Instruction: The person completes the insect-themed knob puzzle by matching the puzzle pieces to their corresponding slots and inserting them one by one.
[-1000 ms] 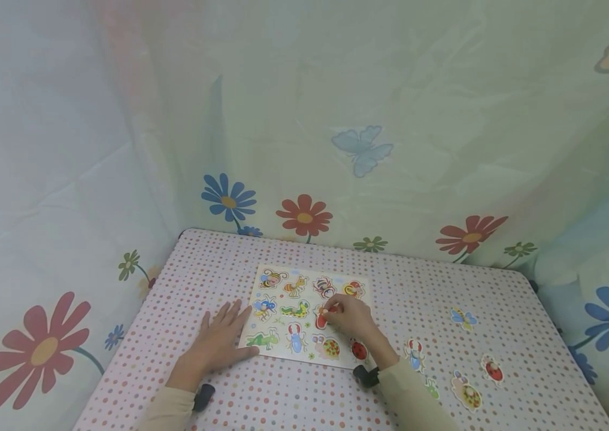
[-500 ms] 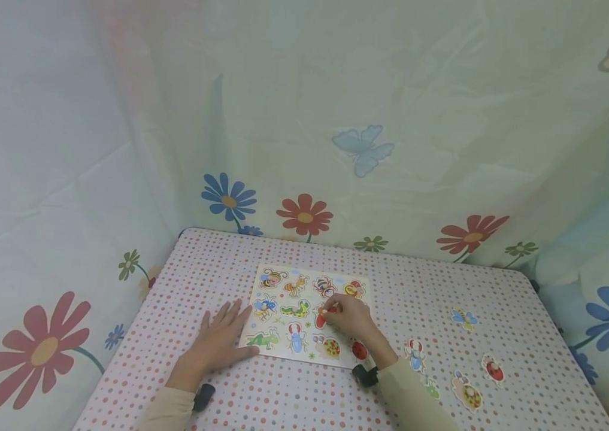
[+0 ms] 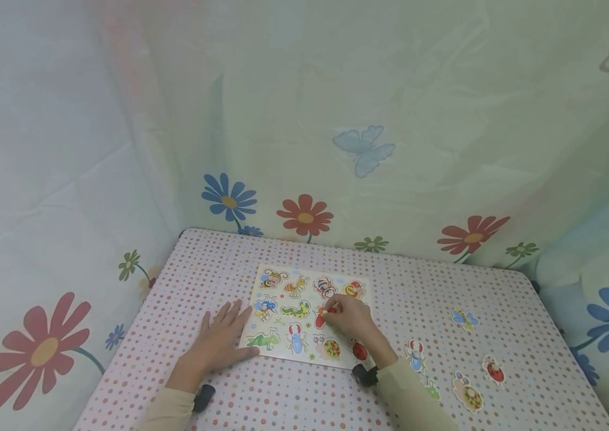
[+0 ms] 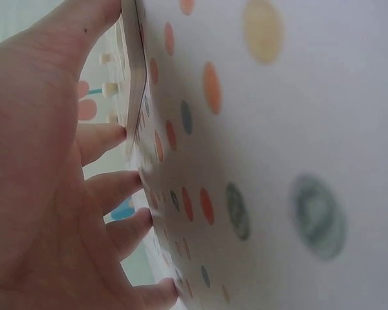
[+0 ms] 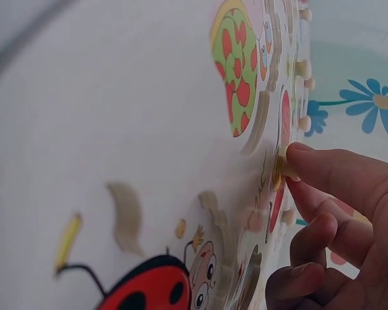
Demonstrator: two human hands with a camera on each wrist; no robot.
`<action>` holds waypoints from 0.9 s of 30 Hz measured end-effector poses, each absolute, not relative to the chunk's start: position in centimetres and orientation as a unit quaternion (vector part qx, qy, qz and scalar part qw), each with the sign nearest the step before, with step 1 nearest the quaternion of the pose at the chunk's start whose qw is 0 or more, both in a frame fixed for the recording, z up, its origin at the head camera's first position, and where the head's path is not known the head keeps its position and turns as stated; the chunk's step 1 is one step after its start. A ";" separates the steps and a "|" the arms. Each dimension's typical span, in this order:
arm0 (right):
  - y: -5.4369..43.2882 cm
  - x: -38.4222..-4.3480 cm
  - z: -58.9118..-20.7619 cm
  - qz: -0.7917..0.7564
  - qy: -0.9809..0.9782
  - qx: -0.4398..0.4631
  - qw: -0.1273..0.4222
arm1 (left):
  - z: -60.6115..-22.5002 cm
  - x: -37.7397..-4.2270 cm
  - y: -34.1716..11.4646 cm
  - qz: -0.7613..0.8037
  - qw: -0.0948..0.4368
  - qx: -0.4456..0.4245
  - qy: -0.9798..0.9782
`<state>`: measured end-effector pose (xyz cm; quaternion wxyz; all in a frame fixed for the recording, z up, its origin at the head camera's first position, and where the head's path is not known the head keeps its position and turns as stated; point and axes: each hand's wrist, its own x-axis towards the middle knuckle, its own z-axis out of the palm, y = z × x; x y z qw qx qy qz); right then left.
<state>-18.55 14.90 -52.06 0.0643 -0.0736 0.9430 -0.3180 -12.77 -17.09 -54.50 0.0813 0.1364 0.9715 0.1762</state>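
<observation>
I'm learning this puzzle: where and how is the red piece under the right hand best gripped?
Probably by the small knob on the red piece, pinched from above as the right hand does: the knob stands out from the thin piece, and the board lies flat.

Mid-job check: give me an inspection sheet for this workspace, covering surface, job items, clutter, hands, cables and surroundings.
Surface: dotted tablecloth, spread under everything.
Job items: puzzle board on the cloth; to its right lie a bee piece, stag beetle piece, green piece (partly hidden), snail piece and ladybird piece.
Clutter: nothing seen.
Left hand: fingers spread at the board's left edge, thumb by its near-left corner.
Right hand: pinches the knob of a red piece at the board; whether fully seated, cannot tell.
Cables: nothing seen.
Surroundings: floral-print backdrop behind and at both sides.
</observation>
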 end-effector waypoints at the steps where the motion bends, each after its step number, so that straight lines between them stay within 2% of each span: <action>1: 14.9 -18.6 -52.1 -0.315 0.944 -0.073 0.066 | -54.5 -12.8 -17.1 0.175 0.080 0.137 0.972; 15: 15.0 -18.7 -52.2 -0.314 0.944 -0.070 0.075 | -54.5 -12.8 -17.1 0.176 0.082 0.137 0.971; 27: 16.8 -17.5 -49.0 -0.345 0.934 -0.091 0.002 | -54.7 -13.0 -17.1 0.163 0.081 0.142 0.973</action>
